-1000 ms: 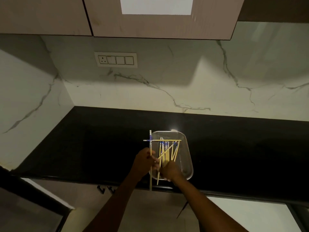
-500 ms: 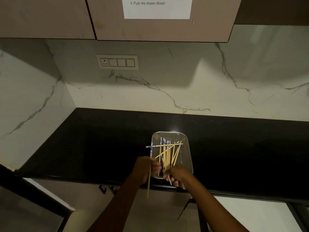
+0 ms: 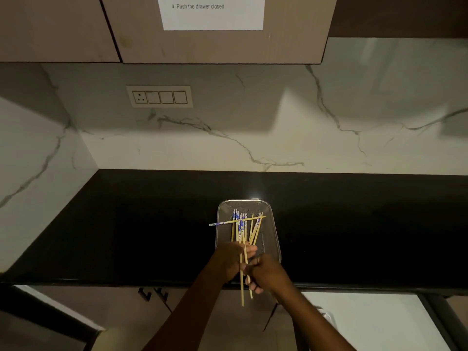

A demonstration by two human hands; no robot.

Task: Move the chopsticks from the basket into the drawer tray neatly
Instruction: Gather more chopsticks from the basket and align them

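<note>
A clear rectangular basket [image 3: 274, 231] stands near the front edge of the black counter. Several wooden chopsticks [image 3: 254, 230] with blue-patterned tops lie in it; one lies crosswise and sticks out over the left rim. My left hand [image 3: 229, 260] is closed around two chopsticks [image 3: 242, 291], whose thin ends hang down past the counter edge. My right hand [image 3: 268, 276] is pressed against the left one at the basket's near end, its fingers curled at the same chopsticks. The drawer tray is out of sight.
The black counter [image 3: 141, 224] meets a white marble backsplash with a switch panel [image 3: 159, 96]. Wall cabinets with a paper note [image 3: 212, 11] hang above. Below the counter edge are dark drawer handles [image 3: 152, 293] and a white surface [image 3: 367, 323] at the lower right.
Both hands have drawn together at the basket's near end. My left hand holds a second chopstick beside the first. The crosswise chopstick has tilted.
</note>
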